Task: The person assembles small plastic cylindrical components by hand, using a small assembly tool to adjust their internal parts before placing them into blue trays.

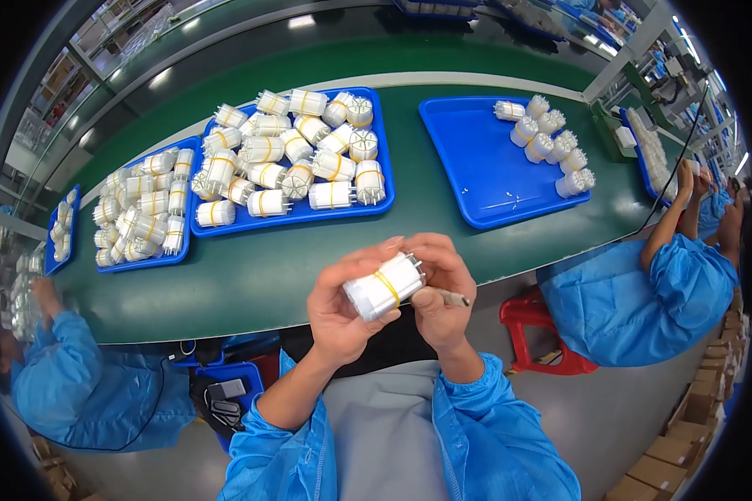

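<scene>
A white plastic cylinder with a yellow rubber band round its middle is held tilted in front of my chest, just past the green table's near edge. My left hand is closed round its left side, thumb underneath. At its right end, where short prongs stick out, my right hand cups the part with its fingers. Between my right thumb and fingers lies a slim grey-beige tool, its tip pointing right; most of it is hidden, so its kind is unclear.
A blue tray piled with banded white cylinders sits ahead, with a similar tray left of it. Another blue tray at right holds several cylinders along its right side. Co-workers in blue smocks flank me; a red stool stands right.
</scene>
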Motion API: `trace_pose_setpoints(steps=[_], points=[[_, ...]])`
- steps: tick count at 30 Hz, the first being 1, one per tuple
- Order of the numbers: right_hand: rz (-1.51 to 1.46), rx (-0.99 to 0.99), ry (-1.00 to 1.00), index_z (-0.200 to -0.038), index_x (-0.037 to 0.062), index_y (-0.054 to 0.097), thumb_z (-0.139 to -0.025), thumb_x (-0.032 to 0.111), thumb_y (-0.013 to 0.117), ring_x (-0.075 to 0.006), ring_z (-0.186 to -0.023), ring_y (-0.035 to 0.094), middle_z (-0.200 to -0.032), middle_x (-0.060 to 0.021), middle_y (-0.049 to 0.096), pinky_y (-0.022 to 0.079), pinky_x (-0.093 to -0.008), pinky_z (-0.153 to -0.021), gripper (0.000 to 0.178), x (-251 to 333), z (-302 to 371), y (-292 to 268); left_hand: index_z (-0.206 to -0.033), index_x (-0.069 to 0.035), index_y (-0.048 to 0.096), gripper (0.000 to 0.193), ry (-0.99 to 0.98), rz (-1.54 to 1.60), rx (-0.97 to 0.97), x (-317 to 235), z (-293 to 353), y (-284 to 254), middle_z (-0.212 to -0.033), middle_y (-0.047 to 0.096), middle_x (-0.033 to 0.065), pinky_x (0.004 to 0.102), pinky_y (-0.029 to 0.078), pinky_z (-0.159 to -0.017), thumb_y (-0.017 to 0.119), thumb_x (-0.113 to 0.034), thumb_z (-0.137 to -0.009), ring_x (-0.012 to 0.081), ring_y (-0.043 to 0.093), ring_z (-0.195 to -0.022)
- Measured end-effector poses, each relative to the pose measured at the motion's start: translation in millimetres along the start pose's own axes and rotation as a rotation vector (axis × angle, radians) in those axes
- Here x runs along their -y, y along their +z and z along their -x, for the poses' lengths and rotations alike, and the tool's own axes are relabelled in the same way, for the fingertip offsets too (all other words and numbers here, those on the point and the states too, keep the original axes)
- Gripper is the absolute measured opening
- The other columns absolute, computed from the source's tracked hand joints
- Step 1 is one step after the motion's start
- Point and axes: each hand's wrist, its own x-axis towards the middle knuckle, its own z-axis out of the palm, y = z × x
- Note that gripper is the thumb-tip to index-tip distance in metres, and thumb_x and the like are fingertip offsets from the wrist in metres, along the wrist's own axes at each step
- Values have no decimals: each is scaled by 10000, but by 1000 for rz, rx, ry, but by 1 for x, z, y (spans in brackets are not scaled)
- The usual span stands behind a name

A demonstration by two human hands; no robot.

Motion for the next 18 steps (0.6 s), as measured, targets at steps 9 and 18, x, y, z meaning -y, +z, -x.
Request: trace_pose_setpoints(steps=[9,18], points=[[-370,66,266,-1224,-21,591,-989,340,585,-105,-830,581,-1241,-138,535,468,-223,-677,431,-1,5,3,-1166,-140,559,477,485,-699,131,5,-6,-8,-1237,631,95,526,458,-990,793,-61,-758,392,579,-1203],[-678,167,640,-1257,23,563,-1035,301,493,-88,-890,625,-1032,-43,647,511,-240,-718,363,-4,2,3,-1038,-151,681,397,570,-957,327,-11,-20,-9,-1099,611,49,486,475,-987,771,-40,-668,285,625,-1094]])
